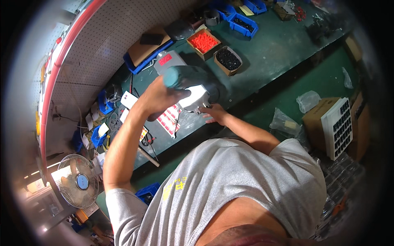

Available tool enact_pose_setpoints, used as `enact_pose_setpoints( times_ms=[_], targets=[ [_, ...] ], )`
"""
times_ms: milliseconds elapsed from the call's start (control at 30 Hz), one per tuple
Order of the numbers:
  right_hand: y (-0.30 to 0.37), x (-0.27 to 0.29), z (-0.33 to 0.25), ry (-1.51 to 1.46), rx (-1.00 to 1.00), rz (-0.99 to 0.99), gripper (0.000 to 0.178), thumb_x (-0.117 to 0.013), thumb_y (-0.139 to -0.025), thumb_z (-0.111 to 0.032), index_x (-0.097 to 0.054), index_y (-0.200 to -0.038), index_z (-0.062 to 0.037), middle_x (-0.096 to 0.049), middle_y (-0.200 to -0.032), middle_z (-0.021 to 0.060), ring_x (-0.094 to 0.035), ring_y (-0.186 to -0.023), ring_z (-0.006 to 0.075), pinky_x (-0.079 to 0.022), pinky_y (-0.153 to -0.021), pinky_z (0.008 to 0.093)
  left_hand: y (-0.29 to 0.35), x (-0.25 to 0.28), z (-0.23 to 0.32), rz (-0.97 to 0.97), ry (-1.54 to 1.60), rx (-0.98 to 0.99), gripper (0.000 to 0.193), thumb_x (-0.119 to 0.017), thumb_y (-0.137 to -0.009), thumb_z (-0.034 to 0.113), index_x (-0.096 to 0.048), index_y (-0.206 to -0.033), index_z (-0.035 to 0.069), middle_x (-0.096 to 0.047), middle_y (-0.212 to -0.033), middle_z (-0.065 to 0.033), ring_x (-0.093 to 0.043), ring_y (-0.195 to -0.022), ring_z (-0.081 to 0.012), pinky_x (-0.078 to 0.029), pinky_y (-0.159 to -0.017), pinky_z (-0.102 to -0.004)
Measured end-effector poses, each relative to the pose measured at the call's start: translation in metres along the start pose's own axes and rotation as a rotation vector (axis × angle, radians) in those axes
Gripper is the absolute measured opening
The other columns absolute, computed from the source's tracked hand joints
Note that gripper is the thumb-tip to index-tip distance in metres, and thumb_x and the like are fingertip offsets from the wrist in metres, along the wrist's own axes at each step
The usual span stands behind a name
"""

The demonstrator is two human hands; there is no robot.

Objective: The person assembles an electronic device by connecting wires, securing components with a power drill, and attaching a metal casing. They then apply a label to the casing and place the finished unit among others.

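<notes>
My left hand [161,97] is closed round a teal power tool that looks like a cordless drill [193,76], held over the bench. Beneath the tool lies a brightly lit light-grey housing [196,97] with small prongs on its near side. My right hand [216,115] rests at the near right edge of this housing, fingers partly spread and the fingertips touching it. Whether they grip it is hard to see. A sheet of red-and-white labels [168,121] lies under and beside my left wrist. Behind the tool stands another grey housing [167,61] with a red label.
The green bench [266,53] carries a carton of red caps [204,42], a carton of small black parts [228,60] and blue bins [243,26]. Cables and a rod [147,157] lie at left, near a fan [79,181]. Boxes [318,117] and plastic bags [285,121] sit right.
</notes>
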State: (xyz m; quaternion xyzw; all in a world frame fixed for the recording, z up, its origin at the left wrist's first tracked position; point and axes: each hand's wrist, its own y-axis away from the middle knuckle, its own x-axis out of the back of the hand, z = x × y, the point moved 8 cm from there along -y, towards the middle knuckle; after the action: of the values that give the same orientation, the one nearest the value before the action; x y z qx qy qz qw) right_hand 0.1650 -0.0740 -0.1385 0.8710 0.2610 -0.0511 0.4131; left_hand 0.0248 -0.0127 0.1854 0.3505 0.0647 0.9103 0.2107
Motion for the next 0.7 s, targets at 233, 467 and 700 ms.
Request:
enact_pose_setpoints(
  times_ms=[233, 467, 700],
  targets=[
    [0.004, 0.102, -0.065, 0.154, 0.476, 0.336, 0.018, -0.078, -0.087, -0.022, -0.076, -0.093, -0.0049, -0.071, -0.077, 0.0011, -0.064, -0.066, 0.0105, -0.053, -0.061, 0.0281, 0.087, -0.046, -0.085, 0.353, 0.351, 0.295, 0.031, -0.078, -0.09, 0.02, -0.07, -0.117, 0.007, -0.071, -0.102, -0.0039, -0.065, -0.092, -0.0168, -0.053, -0.082, -0.0325],
    [-0.032, 0.178, -0.188, 0.886, 0.751, 0.705, 0.019, -0.073, -0.086, -0.021, -0.076, -0.102, -0.0103, -0.075, -0.1, 0.0147, -0.071, -0.096, 0.0355, -0.056, -0.081, 0.0452, 0.127, -0.075, -0.113, 0.545, 0.499, 0.293, 0.026, -0.078, -0.091, 0.016, -0.07, -0.116, 0.008, -0.07, -0.1, -0.0004, -0.064, -0.092, -0.0154, -0.053, -0.084, -0.0327],
    [-0.119, 0.173, -0.214, 1.195, 0.586, 0.576, 0.017, -0.072, -0.087, -0.021, -0.076, -0.102, -0.0131, -0.073, -0.103, 0.0152, -0.069, -0.098, 0.0389, -0.055, -0.084, 0.049, 0.123, -0.08, -0.14, 0.683, 0.622, 0.417, 0.026, -0.079, -0.09, 0.013, -0.071, -0.114, 0.007, -0.07, -0.1, -0.0001, -0.064, -0.091, -0.0128, -0.053, -0.082, -0.0306]
  ],
)
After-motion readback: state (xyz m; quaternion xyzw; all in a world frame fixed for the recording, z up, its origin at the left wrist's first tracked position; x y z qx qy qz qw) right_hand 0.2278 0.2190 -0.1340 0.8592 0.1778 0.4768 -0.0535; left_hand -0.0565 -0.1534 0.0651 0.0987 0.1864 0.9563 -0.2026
